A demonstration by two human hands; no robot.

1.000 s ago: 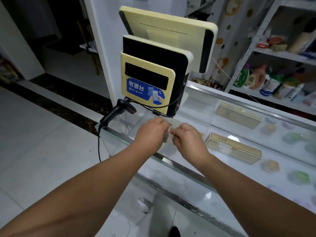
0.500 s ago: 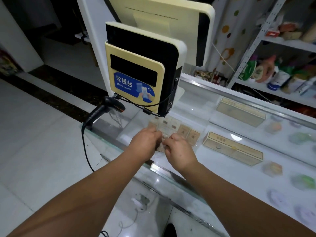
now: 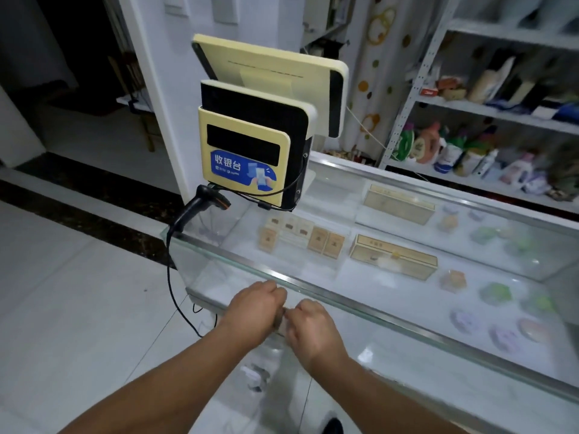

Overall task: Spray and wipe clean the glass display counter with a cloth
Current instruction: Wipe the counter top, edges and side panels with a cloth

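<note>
Down close, both hands are bunched together in front of the counter's near glass face. The left hand [image 3: 253,305] has its fingers curled in, the right hand [image 3: 313,327] likewise, and the two pinch a small pale-brown wad [image 3: 279,321] between them. It's probably the cloth, though it's blurred and mostly hidden by the knuckles. The job here looks like getting that cloth ready, so I'd fold it into a flat pad with a clean face out before it meets the glass. I'd then wipe in long overlapping passes along the pane, not in circles. No spray bottle is in view. Just beyond the hands runs the metal edge strip of the glass display counter [image 3: 376,311], which stretches away to the right. Under its top pane sit tan boxes [image 3: 391,256] and pale round items. At the far left corner a black barcode scanner [image 3: 200,208] perches with its cable hanging down the side, a snag risk when wiping there. Behind it stands the yellow cashier terminal [image 3: 250,145]. Farthest back on the right, shelves [image 3: 470,151] carry bottles.
</note>
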